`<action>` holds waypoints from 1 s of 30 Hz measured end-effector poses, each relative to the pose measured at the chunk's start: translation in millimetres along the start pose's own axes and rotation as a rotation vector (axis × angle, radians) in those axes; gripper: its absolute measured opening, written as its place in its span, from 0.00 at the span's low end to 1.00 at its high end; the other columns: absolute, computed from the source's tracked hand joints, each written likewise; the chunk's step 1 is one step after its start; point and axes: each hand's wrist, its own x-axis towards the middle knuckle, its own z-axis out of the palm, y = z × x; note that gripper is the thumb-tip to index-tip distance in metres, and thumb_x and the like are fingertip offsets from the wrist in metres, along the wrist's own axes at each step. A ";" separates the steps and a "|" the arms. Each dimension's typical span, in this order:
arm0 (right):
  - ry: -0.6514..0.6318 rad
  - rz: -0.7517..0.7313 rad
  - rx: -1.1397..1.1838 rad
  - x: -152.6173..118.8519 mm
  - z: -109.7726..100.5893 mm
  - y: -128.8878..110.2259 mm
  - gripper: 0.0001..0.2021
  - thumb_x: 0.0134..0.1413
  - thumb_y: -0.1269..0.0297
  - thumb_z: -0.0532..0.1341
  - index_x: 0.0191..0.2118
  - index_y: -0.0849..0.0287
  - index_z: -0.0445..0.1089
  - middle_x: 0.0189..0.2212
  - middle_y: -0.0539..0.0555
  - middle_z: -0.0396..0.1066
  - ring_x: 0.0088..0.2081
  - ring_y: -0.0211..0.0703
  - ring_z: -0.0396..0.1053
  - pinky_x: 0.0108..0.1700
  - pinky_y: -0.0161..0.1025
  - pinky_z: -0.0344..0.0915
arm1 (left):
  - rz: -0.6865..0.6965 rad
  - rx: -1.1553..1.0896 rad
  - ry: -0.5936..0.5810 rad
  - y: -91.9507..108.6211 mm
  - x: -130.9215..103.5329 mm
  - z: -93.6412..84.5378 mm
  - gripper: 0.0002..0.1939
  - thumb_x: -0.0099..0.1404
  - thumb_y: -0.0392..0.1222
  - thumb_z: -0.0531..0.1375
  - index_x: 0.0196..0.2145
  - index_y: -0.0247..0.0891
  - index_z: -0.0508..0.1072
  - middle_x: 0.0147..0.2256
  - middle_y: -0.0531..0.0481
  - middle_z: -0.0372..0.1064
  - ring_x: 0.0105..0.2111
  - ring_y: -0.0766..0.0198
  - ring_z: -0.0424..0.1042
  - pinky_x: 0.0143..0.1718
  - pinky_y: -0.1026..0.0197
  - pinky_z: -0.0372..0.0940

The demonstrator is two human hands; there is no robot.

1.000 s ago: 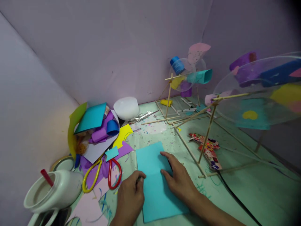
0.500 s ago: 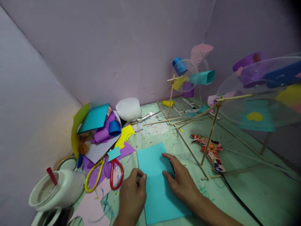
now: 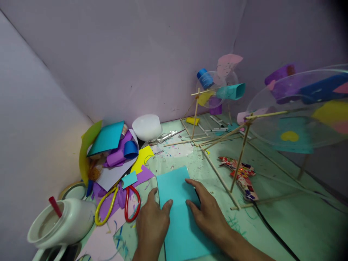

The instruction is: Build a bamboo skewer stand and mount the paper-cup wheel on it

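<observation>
A sheet of turquoise paper (image 3: 178, 217) lies on the table before me, with a faint crease across its middle. My left hand (image 3: 153, 223) is at its left edge, thumb over the paper and index finger apart from it. Across the right edge rests my right hand (image 3: 206, 206), thumb and index finger spread on the sheet; its other fingers are mostly hidden. Left of my hands lie scissors with one yellow handle (image 3: 107, 208) and one red handle (image 3: 133, 204); their blades are covered by paper scraps.
To the right stand stick frames carrying clear discs (image 3: 296, 105) with coloured paper cups. A patterned glue gun (image 3: 243, 177) with a black cord lies under the nearer frame. At left are a white jug (image 3: 69, 221), a purple scrap (image 3: 144, 174) and a paper pile. A white bowl (image 3: 146, 127) is behind.
My left hand's index finger and thumb have spread apart from a closer, curled pose. My right hand stays on the paper. The whole view has shifted slightly.
</observation>
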 end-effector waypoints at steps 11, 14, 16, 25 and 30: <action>-0.035 0.032 0.033 -0.3 -3.1 -5.1 0.25 0.47 0.72 0.52 0.54 0.58 0.57 0.53 0.60 0.64 0.54 0.49 0.62 0.56 0.53 0.58 | 0.077 0.126 0.024 -1.3 -4.7 6.4 0.28 0.61 0.50 0.50 0.57 0.37 0.56 0.38 0.39 0.74 0.40 0.48 0.72 0.38 0.53 0.61; -0.044 0.031 0.030 0.1 -3.2 -5.4 0.24 0.47 0.72 0.52 0.54 0.60 0.57 0.52 0.61 0.64 0.54 0.49 0.62 0.56 0.53 0.58 | 0.094 0.124 0.032 -2.3 -4.4 6.3 0.28 0.62 0.50 0.49 0.57 0.36 0.57 0.38 0.38 0.74 0.40 0.47 0.72 0.37 0.53 0.61; -0.043 0.030 0.031 0.3 -3.0 -5.3 0.24 0.48 0.72 0.52 0.54 0.60 0.57 0.52 0.61 0.64 0.54 0.49 0.62 0.56 0.53 0.58 | 0.104 0.124 0.033 -2.5 -4.7 6.1 0.27 0.62 0.50 0.49 0.57 0.36 0.58 0.37 0.38 0.74 0.39 0.46 0.73 0.36 0.52 0.61; -0.037 0.048 0.018 1.8 -2.4 -3.5 0.24 0.47 0.71 0.53 0.54 0.59 0.58 0.52 0.59 0.64 0.53 0.48 0.63 0.55 0.51 0.59 | 0.149 0.040 0.143 -8.9 -5.4 8.5 0.21 0.63 0.48 0.49 0.50 0.38 0.67 0.30 0.44 0.75 0.34 0.53 0.73 0.35 0.57 0.62; -0.044 0.061 0.021 1.8 -2.7 -4.4 0.25 0.46 0.71 0.52 0.54 0.59 0.58 0.52 0.59 0.64 0.53 0.48 0.63 0.56 0.51 0.59 | 0.310 0.114 0.536 -24.7 8.1 1.6 0.18 0.64 0.44 0.48 0.44 0.36 0.72 0.39 0.43 0.73 0.40 0.56 0.71 0.41 0.58 0.62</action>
